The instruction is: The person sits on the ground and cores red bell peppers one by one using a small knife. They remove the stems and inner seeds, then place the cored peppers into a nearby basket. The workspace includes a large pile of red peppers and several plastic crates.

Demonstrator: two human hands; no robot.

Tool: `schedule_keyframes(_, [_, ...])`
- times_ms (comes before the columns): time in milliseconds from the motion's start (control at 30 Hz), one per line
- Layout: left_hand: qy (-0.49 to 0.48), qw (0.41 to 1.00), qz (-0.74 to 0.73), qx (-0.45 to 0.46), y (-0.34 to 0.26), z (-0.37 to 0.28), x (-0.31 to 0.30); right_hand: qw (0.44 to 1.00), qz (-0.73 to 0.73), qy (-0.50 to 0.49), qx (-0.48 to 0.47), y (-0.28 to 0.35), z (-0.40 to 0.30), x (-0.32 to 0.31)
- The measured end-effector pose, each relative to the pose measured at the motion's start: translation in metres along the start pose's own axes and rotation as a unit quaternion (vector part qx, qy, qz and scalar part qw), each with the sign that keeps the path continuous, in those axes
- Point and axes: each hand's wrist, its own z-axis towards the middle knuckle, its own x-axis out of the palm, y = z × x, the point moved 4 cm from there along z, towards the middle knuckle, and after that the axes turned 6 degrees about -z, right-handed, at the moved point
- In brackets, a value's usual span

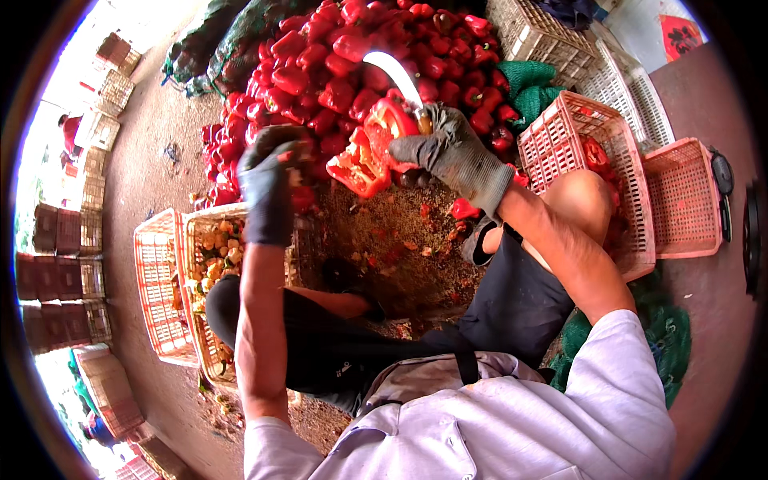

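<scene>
A cut-open red bell pepper [384, 144], its pale inner ribs showing, is in my gloved right hand [459, 147]. The same hand also grips a curved-bladed knife [399, 75], its bright blade pointing up and to the left over the peppers. My gloved left hand [270, 180] is raised to the left of the cut pepper, apart from it. Motion blurs its fingers, and whether they hold anything is unclear. Beyond both hands rises a large heap of whole red bell peppers [354, 45].
Pepper cores fill a plastic crate [193, 312] by my left knee. On my right, a pink crate [637, 198] holds red peppers beside another pink crate [681, 210]. Seeds and scraps litter the floor [384, 240]. Full mesh sacks [240, 48] lie behind; stacked crates [93, 231] stand far left.
</scene>
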Motion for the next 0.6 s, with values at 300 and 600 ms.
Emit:
schedule_keyframes(300, [-0.143,0.572,0.75,0.299,-0.122,-0.051,-0.117,0.996,0.06,-0.034,-0.054,0.03,-0.021,-0.072])
schedule_keyframes(600, [0.051,0.973,-0.16,-0.16,-0.04,-0.095,0.086,0.99,0.126,0.007,-0.063,0.05,-0.058,-0.034])
